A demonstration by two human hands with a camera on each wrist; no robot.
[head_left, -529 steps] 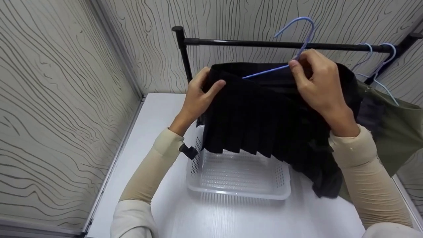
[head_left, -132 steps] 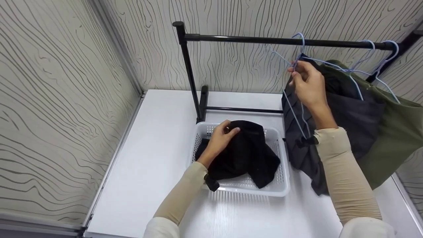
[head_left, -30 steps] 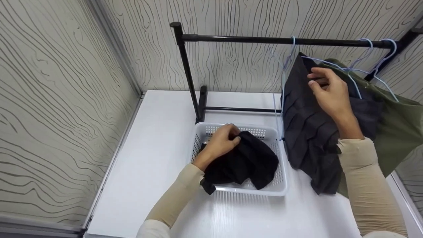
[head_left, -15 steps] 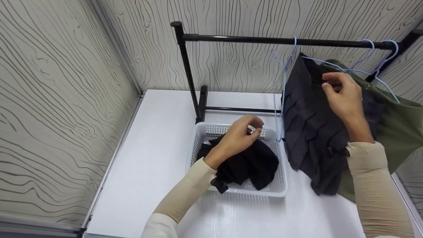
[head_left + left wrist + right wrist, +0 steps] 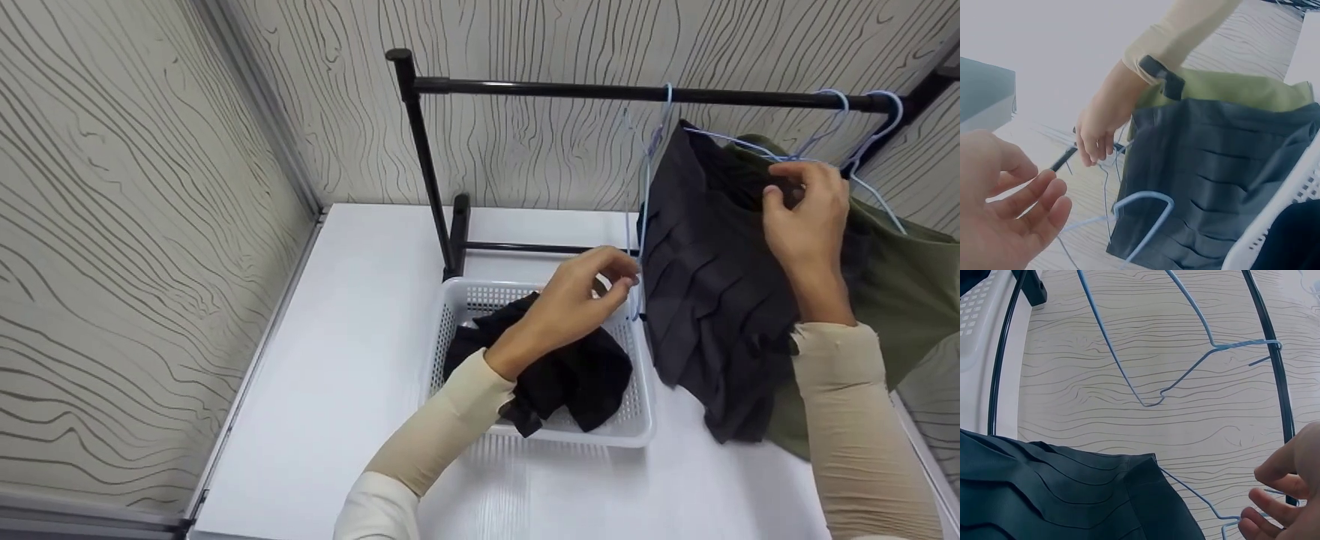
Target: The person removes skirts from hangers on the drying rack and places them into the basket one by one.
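A bare blue wire hanger (image 5: 646, 187) hangs from the black rack bar (image 5: 540, 88). My left hand (image 5: 581, 296) is raised over the basket near that hanger, fingers loosely bent around nothing. Farther right, my right hand (image 5: 810, 221) hovers before the dark pleated skirt (image 5: 697, 277), close to the hanger holding it. Its fingers are loosely bent too and hold nothing; the right wrist view shows the fingers (image 5: 1275, 509) beside the hanger's neck. Crumpled black cloth (image 5: 589, 375) lies in the white basket (image 5: 600, 437), partly hidden by my left arm.
An olive green garment (image 5: 907, 300) hangs behind the dark skirt at the right end of the rack. The basket stands on a white table (image 5: 337, 360), in front of the rack's left leg (image 5: 426, 165). Patterned wall panels (image 5: 525, 165) rise behind and at left.
Earlier, I held a black pleated skirt on the blue hanger above the bare basket. Black cloth then appeared in the basket. I released hanger and cloth; both hands moved right.
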